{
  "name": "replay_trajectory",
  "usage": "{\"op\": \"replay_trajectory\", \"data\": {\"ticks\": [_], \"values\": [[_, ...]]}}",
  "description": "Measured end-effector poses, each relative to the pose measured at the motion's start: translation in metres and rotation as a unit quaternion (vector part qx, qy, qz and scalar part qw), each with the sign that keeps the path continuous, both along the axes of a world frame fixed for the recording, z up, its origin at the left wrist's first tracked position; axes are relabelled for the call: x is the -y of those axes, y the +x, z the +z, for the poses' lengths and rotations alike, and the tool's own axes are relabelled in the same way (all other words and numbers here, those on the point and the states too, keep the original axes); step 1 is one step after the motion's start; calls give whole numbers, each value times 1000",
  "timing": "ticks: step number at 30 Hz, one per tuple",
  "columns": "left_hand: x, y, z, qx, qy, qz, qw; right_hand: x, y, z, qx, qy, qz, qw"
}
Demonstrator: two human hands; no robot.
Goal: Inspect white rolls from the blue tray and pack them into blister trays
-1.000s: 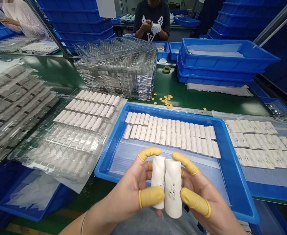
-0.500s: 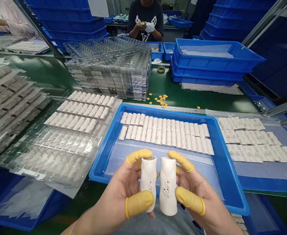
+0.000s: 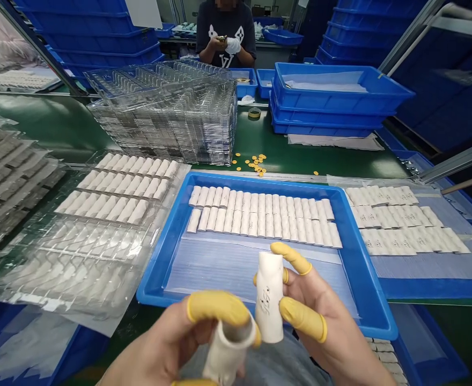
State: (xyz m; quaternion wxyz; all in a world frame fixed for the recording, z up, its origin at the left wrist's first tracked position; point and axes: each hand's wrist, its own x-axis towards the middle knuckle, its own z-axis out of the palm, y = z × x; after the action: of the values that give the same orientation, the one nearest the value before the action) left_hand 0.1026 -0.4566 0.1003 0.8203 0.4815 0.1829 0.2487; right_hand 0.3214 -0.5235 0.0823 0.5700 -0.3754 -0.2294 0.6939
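Observation:
My left hand (image 3: pixel 171 335), with yellow finger cots, is closed around a white hollow sleeve (image 3: pixel 230 351) low in front of me; its open end tips up toward me. In my right hand (image 3: pixel 320 300), also in yellow finger cots, a second white sleeve (image 3: pixel 270 300) stands nearly upright, dark script on its near side. It is pinched between thumb and fingers. Beyond both hands lies a blue tray (image 3: pixel 159 257), where two rows of similar white sleeves (image 3: pixel 260 206) rest on white foam sheet (image 3: pixel 204 265).
Left of the tray is a clear plastic blister tray (image 3: pixel 87 241) partly filled with white sleeves. Stacked clear trays (image 3: pixel 171 123) stand behind. More sleeves (image 3: pixel 405 214) lie at right. Small yellow pieces (image 3: pixel 256 163) and stacked blue bins (image 3: pixel 332 102) are farther back. A person (image 3: pixel 226 37) sits opposite.
My left hand has moved down and left, tilting its sleeve so the hollow end shows. The right hand's sleeve stays upright, turned slightly. The whole view has shifted a little.

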Motion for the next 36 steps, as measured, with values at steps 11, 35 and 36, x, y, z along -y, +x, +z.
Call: {"op": "replay_trajectory", "data": {"ticks": [11, 35, 36], "values": [[-6, 34, -24, 131, -170, 14, 977, 3, -6, 3, -27, 41, 63, 997], [-10, 30, -18, 88, -172, 35, 980, 1, 2, -2, 12, 32, 37, 999], [-10, 30, -16, 84, -171, 33, 981, 1, 3, -2, 15, 32, 37, 999]]}}
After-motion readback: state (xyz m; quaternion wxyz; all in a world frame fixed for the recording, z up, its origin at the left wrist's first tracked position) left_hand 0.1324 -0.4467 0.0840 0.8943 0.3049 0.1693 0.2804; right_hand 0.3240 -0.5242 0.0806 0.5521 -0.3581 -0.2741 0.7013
